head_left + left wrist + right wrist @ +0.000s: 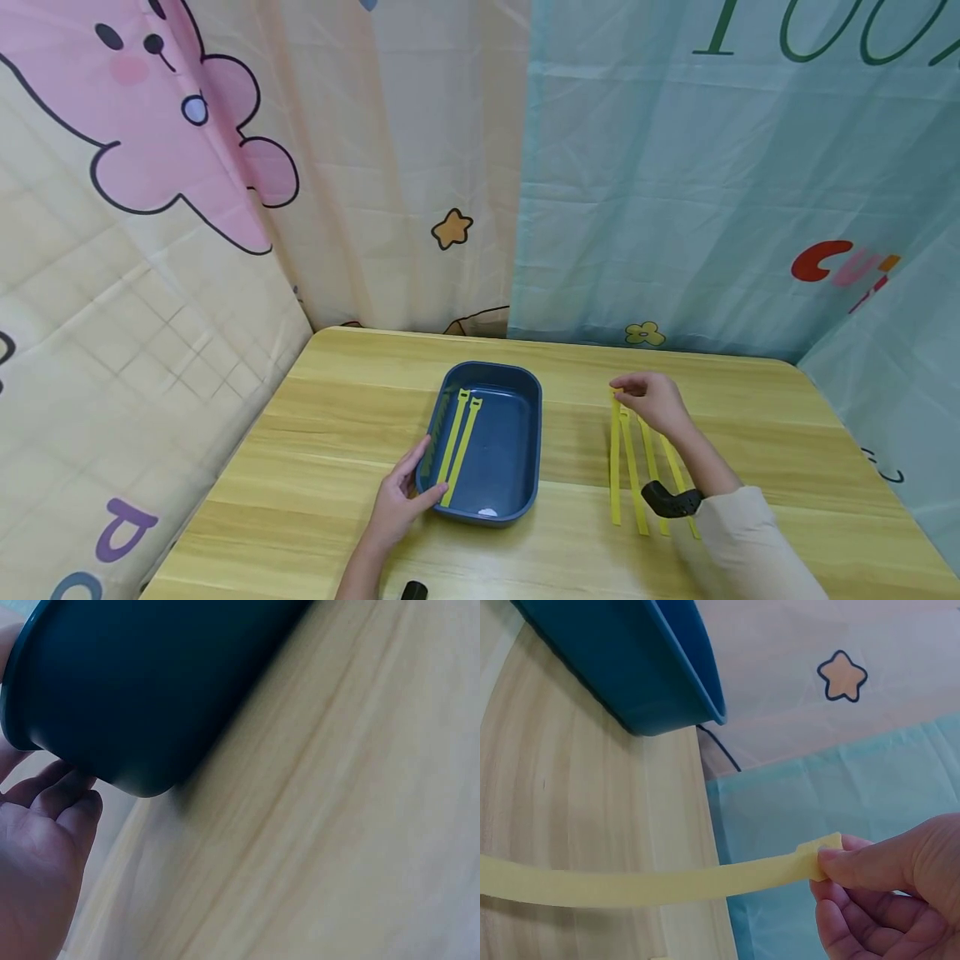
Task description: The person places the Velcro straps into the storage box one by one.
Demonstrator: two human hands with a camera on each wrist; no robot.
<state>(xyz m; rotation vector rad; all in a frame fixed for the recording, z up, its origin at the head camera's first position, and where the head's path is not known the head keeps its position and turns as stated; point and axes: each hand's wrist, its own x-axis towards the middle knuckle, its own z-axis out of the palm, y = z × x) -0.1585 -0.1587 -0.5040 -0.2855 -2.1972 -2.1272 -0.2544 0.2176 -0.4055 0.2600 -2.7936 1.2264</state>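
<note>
1. R hand (654,402) is pinching one yellow strap (615,467) by its wider head end, btwn thumb & index; other fingers are curling below.
2. That strap is trailing from the fingertips back twd the person; can't tell if its tail is touching the bench (300,467).
3. 3 more straps (633,467) are lying just R of it, partly hidden by the R hand & arm.
4. L hand (396,504) is gripping the blue bin (506,450) at its near-L corner, thumb over rim, fingers outside.
5. 2 strips (452,442) are lying side by side in the bin, near ends close to L thumb.
</note>
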